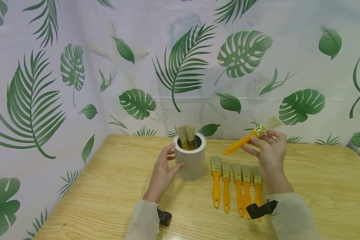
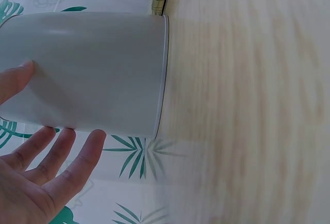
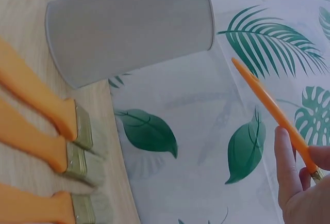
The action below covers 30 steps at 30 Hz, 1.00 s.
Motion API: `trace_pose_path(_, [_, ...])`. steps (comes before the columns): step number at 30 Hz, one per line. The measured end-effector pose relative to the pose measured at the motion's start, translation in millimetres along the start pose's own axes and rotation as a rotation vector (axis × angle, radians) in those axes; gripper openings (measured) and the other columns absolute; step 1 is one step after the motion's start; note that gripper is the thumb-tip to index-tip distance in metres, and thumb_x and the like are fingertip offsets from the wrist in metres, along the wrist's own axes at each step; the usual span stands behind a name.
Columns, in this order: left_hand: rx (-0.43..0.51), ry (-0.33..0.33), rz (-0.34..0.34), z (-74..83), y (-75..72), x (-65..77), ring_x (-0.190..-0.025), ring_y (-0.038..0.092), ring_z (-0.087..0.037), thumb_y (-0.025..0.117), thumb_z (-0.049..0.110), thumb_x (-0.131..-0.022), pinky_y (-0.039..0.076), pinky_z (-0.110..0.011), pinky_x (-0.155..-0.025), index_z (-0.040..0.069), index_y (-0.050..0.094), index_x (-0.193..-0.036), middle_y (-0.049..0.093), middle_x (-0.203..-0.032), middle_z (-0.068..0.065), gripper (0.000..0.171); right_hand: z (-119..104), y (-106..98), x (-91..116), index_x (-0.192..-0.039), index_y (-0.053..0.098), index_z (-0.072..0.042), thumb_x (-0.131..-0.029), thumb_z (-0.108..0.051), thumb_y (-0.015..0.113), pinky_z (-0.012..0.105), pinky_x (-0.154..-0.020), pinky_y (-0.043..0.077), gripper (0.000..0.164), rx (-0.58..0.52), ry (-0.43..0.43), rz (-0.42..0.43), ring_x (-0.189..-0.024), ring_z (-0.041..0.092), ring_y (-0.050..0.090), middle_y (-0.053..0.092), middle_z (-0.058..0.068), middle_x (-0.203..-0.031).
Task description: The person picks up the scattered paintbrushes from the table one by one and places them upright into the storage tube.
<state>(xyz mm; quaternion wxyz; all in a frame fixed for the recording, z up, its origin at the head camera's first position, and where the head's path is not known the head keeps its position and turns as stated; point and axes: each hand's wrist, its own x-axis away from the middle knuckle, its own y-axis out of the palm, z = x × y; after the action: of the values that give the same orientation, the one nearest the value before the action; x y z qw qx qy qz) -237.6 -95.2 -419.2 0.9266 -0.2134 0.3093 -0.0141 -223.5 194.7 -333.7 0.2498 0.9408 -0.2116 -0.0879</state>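
Observation:
A pale grey can (image 1: 190, 165) with a white rim stands upright on the table. Two paintbrushes (image 1: 186, 133) are inside it, bristles up. My left hand (image 1: 163, 171) holds the can from its left side, thumb on the front and fingertips along the side, as the left wrist view (image 2: 67, 167) also shows. To the right of the can and above the table, my right hand (image 1: 271, 151) pinches a paintbrush (image 1: 240, 143) near its metal band. This brush is tilted, its bristles up and right, its orange handle end toward the can.
Several paintbrushes (image 1: 226, 190) with orange handles lie in a row on the wooden table (image 1: 108, 196), right of the can, bristles pointing away. A leaf-patterned cloth (image 1: 195, 66) hangs behind the table and at the left.

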Motion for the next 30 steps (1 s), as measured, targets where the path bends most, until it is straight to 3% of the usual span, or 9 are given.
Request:
trace_pose_path(6, [0.015, -0.012, -0.006, 0.8, 0.1, -0.3, -0.111, 0.062, -0.043, 0.076, -0.001, -0.089, 0.054, -0.057, -0.094, 0.001, 0.043, -0.143, 0.056, -0.130, -0.025, 0.063, 2.4, 18.7, -1.3, -0.110, 0.033, -0.009, -0.094, 0.017, 0.057, 0.034, -0.061, 0.063, 0.039, -0.048, -0.055, 0.046, -0.079, 0.020, 0.065, 0.041, 0.012, -0.104])
trace_pose_path(15, [0.020, -0.026, -0.007, 1.1, -0.8, 0.2, -0.110, 0.063, -0.044, 0.076, 0.000, -0.090, 0.055, -0.058, -0.093, 0.003, 0.043, -0.144, 0.056, -0.131, -0.025, 0.064, 14.6, 45.6, 2.8, -0.107, 0.033, -0.009, -0.095, 0.015, 0.059, 0.033, -0.064, 0.063, 0.037, 0.010, -0.157, -0.013, -0.080, 0.022, 0.066, 0.040, 0.012, -0.100])
trace_pose_path(27, [0.013, -0.017, -0.008, 0.8, -1.1, 0.5, -0.111, 0.062, -0.043, 0.076, -0.002, -0.089, 0.054, -0.058, -0.093, 0.002, 0.043, -0.144, 0.056, -0.131, -0.024, 0.064, 35.6, 74.5, 8.4, -0.108, 0.035, -0.007, -0.092, 0.020, 0.058, 0.032, -0.068, 0.063, 0.039, 0.136, -0.240, -0.166, -0.076, 0.017, 0.066, 0.048, 0.013, -0.101])
trace_pose_path(30, [0.011, -0.020, -0.008, 0.8, -1.0, 0.4, -0.111, 0.062, -0.043, 0.076, -0.001, -0.090, 0.055, -0.057, -0.093, 0.002, 0.043, -0.144, 0.056, -0.131, -0.024, 0.064, 39.5, 79.2, 8.9, -0.112, 0.038, -0.003, -0.091, 0.021, 0.059, 0.028, -0.070, 0.062, 0.038, 0.220, -0.262, -0.228, -0.074, 0.014, 0.067, 0.050, 0.015, -0.101])
